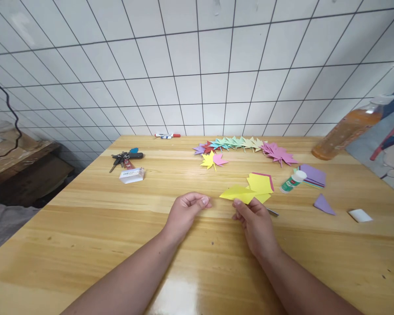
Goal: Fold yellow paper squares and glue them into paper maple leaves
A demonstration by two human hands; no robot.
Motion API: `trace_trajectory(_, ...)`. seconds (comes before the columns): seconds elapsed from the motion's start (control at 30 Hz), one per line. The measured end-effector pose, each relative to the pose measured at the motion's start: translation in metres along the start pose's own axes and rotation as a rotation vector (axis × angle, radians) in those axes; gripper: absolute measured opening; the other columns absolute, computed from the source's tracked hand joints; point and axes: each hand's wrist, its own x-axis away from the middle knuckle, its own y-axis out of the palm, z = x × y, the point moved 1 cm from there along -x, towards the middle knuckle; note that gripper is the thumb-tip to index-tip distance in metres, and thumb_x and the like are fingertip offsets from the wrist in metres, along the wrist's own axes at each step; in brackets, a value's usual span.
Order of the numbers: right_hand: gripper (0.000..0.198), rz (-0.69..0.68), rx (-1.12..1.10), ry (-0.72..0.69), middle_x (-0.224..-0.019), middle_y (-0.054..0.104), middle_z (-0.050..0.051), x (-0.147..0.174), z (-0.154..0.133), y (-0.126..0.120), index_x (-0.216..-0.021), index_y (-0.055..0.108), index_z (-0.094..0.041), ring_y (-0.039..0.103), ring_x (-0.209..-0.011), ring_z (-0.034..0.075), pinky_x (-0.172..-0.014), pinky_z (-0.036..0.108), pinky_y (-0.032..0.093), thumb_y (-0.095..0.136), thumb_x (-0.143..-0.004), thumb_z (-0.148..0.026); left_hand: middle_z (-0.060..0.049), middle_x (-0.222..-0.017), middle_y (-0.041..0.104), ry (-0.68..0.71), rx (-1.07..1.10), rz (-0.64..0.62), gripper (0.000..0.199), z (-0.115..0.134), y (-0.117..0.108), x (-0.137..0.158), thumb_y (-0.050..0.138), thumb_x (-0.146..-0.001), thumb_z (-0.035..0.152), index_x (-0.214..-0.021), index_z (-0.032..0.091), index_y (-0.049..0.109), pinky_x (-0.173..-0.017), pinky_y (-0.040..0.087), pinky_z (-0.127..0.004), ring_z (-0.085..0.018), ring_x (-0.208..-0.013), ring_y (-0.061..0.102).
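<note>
Folded yellow paper (235, 193) gripped in R hand (258, 223), pointed edge twd L hand (186, 214), pinched closed, gap btwn.

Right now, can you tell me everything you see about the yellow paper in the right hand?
The yellow paper is bright and plain, looks thin and folded, and narrows to a point at its left end. The right hand grips its near edge, with the thumb showing in front. The left hand is close to the pointed end but doesn't touch it. Other yellow pieces lie just behind and to the right; I can't tell if it touches them.
</note>
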Motion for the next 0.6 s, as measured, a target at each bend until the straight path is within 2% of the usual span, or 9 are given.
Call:
trace_trajectory(0.17,0.02,-0.093,0.107,-0.024,-0.081,0.065,0.001,0.0041,0.0,0.0031,-0.083,0.065,-0.021,0.053,-0.069,0.012,-0.055,0.022,0.043,0.069,-0.07,-0.035,-0.005,-0.081,0.072,-0.017,-0.024,-0.117,0.024,-0.0004,0.0078,0.0037,0.074,-0.065,0.032,-0.082,0.016,0.069,-0.074,0.048,-0.026,-0.016,-0.075,0.064)
trace_trajectory(0.33,0.024,-0.194,0.228,-0.01,-0.089,0.067,0.004,0.0079,0.0001,0.0061,-0.089,0.065,-0.021,0.058,-0.079,0.018,-0.065,0.028,0.046,0.066,-0.072,-0.037,-0.006,-0.078,0.072,0.003,-0.037,-0.131,0.021,-0.0006,0.0086,0.0046,0.069,-0.07,0.034,-0.077,0.014,0.069,-0.074,0.048,-0.027,-0.017,-0.075,0.064)
trace_trajectory(0.4,0.031,-0.182,0.258,-0.053,-0.099,0.065,0.005,0.008,-0.0012,0.0059,-0.099,0.061,-0.022,0.059,-0.086,0.019,-0.069,0.03,0.047,0.065,-0.072,-0.035,-0.006,-0.075,0.071,0.015,-0.074,-0.142,0.022,0.0,0.008,0.0045,0.068,-0.07,0.035,-0.075,0.013,0.069,-0.072,0.048,-0.027,-0.017,-0.072,0.063)
trace_trajectory(0.5,0.047,-0.142,0.327,-0.198,-0.111,0.059,0.006,0.0075,-0.0054,0.0051,-0.115,0.05,-0.025,0.055,-0.101,0.021,-0.079,0.033,0.046,0.065,-0.071,-0.03,-0.005,-0.07,0.068,0.035,-0.114,-0.157,0.024,0.0012,0.0085,0.0051,0.068,-0.069,0.037,-0.071,0.013,0.067,-0.067,0.046,-0.026,-0.015,-0.067,0.061)
trace_trajectory(0.6,0.031,-0.14,0.414,-0.25,-0.101,0.063,0.005,0.007,-0.0092,0.0054,-0.102,0.057,-0.023,0.055,-0.099,0.021,-0.083,0.033,0.044,0.063,-0.072,-0.029,-0.002,-0.065,0.064,0.05,-0.143,-0.173,0.025,0.0028,0.0096,0.0065,0.068,-0.069,0.038,-0.068,0.013,0.063,-0.061,0.042,-0.023,-0.013,-0.062,0.056)
